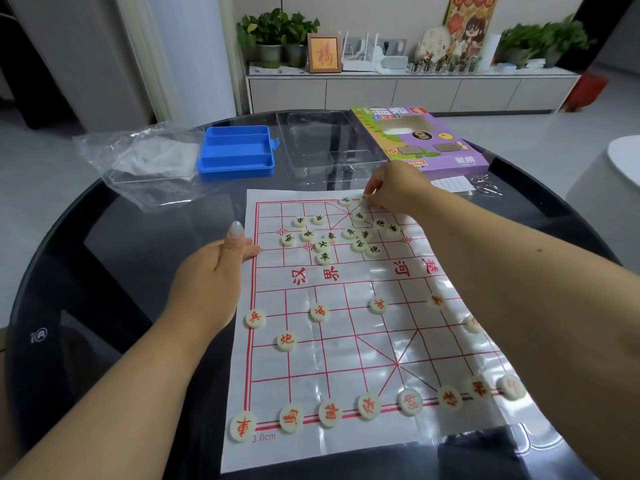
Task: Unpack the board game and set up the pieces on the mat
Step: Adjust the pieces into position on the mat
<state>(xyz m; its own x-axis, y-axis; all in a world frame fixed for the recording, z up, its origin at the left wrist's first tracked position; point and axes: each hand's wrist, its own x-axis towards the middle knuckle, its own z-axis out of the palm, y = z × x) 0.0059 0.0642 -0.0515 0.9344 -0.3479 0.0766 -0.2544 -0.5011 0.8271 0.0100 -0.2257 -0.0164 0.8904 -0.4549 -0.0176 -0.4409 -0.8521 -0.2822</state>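
On the mat (346, 341), red pieces (290, 418) stand placed; black pieces (323, 244) mostly lie heaped. Right hand (394, 188) pinches one black piece (363, 199) at the mat's far edge; left hand (211, 268), fingers straight, presses the mat's side.

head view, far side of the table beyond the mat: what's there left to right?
Crumpled clear plastic bag → blue tray → clear plastic insert → purple game box → metal ring puzzle.

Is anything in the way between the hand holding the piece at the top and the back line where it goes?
Nothing visible is. The right hand pinches a black-lettered piece already at the mat's far line, beside another placed piece. The loose pile lies nearer the river, out of the way.
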